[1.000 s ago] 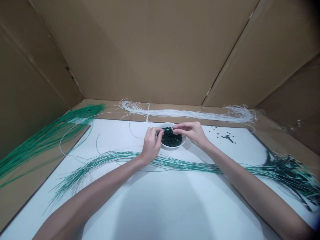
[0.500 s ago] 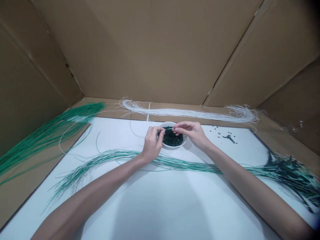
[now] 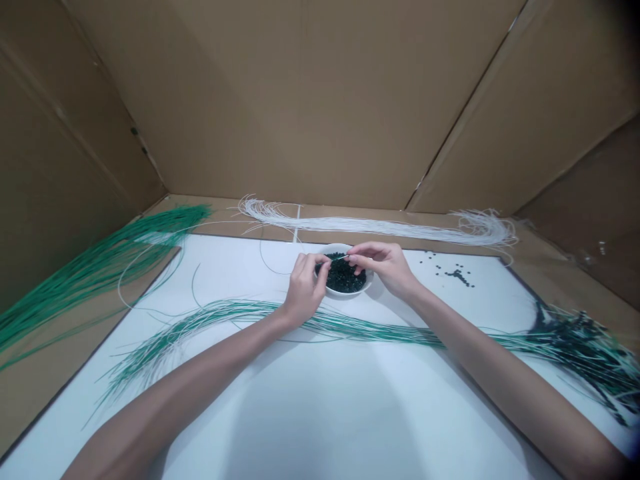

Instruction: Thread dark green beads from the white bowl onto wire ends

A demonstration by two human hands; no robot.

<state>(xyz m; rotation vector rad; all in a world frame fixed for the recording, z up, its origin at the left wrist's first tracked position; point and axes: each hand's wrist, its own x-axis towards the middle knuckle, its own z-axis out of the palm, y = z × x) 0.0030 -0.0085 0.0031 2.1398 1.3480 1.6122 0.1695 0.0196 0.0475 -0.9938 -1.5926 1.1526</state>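
Note:
Over a white bowl (image 3: 346, 295) of small dark green beads (image 3: 345, 279), my left hand (image 3: 305, 283) pinches a thin white strand (image 3: 339, 258) between thumb and fingertips. The strand's short stretch spans the gap to my right hand (image 3: 383, 263), whose thumb and forefinger are closed on its other end. Whether a bead sits at those fingertips is too small to tell. From the left hand, a long thin strand appears to loop away to the left. A bundle of green and white strands (image 3: 370, 328) lies under both forearms.
Loose dark beads (image 3: 457, 275) are scattered right of the bowl on the white board (image 3: 320, 407). Behind it lies a bundle of white strands (image 3: 370, 227), and at left a bundle of green strands (image 3: 100, 267). Dark beaded ends (image 3: 590, 353) spread at right. Cardboard walls (image 3: 300, 100) surround the board.
Both hands stay almost in place over the bowl, still pinching the strand. The right hand's lower fingers have shifted slightly down toward the beads.

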